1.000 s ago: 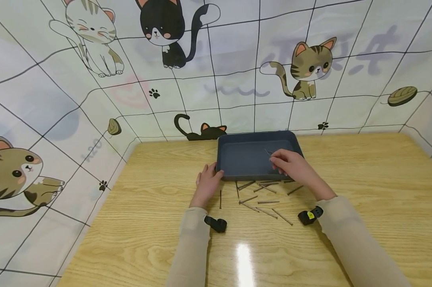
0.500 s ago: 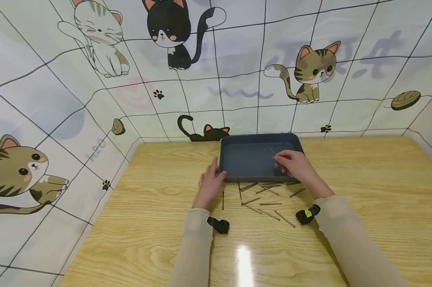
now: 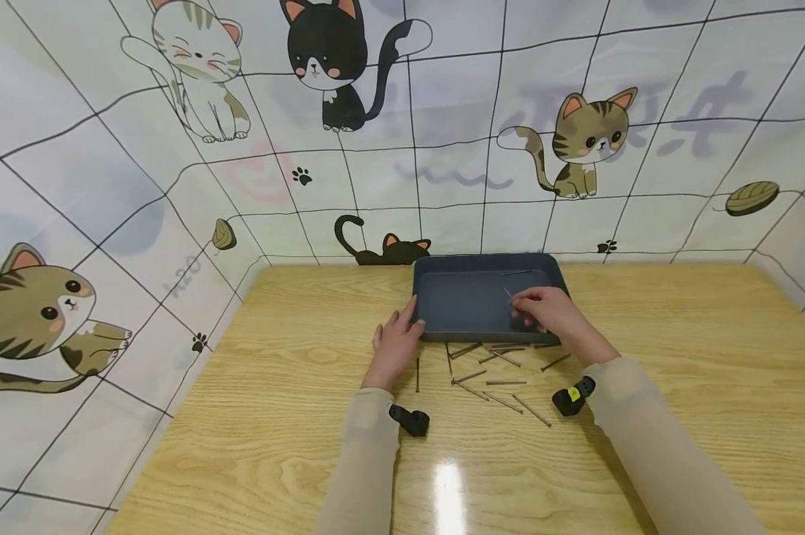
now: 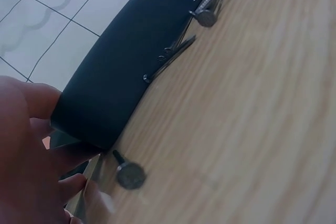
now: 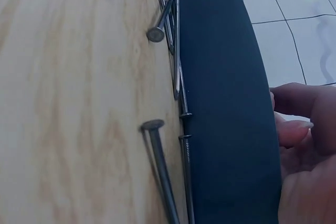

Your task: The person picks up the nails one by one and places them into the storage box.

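Right grip (image 3: 548,309) pinches a nail (image 3: 508,293) over the tray (image 3: 465,301); left grip (image 3: 395,343) — fingers uncurled — touches its side, likely steadying it.

Head view: from above, facing forward and down, farthest off; takes in pale wood-grain desk (image 3: 295,334), dark blue rectangular tray (image 3: 465,305), white cat-printed wall (image 3: 449,178). Left wrist view: close, low by tray's near left corner, tilted. Right wrist view: close, rolled sideways, desk at left. Wrist views share tray's near side, grey metal nails (image 3: 507,383).
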Demonstrator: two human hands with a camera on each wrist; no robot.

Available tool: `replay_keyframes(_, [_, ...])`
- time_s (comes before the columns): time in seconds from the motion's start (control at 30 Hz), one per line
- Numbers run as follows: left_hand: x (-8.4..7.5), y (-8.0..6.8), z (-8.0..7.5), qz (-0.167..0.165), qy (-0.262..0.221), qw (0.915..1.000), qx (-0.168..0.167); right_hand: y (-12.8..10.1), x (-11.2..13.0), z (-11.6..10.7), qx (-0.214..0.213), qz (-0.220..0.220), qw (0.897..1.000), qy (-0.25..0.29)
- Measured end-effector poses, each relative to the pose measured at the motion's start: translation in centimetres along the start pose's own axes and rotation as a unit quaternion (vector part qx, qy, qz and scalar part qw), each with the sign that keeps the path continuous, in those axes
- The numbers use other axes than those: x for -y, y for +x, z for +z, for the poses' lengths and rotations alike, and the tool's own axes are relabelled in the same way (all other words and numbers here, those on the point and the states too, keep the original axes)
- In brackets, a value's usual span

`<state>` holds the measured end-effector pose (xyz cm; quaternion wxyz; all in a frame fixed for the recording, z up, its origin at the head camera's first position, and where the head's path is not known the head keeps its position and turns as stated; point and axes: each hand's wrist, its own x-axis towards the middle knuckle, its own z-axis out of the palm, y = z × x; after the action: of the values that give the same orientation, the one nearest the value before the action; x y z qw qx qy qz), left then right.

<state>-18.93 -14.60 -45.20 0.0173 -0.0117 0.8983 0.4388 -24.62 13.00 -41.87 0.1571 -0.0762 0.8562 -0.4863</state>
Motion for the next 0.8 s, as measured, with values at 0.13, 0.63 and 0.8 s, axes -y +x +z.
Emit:
replay_keyframes(0.13, [0.2,0.1,0.1,0.001,-0.001,1.0,-0.002,0.1,0.0,-0.2,0.023,0.01,1.0,0.01])
replay_keyframes(0.63, [0.1,0.3,-0.3,0.002,-0.005,0.9999,-0.014,1.6,0.5,-1.0,0.096,0.071,0.99,0.069])
replay_keyframes(0.8, [0.0,0.1,-0.1,0.002,0.005,0.9999,-0.013,2.1,0.3,-0.6,0.083,0.084,0.992,0.046])
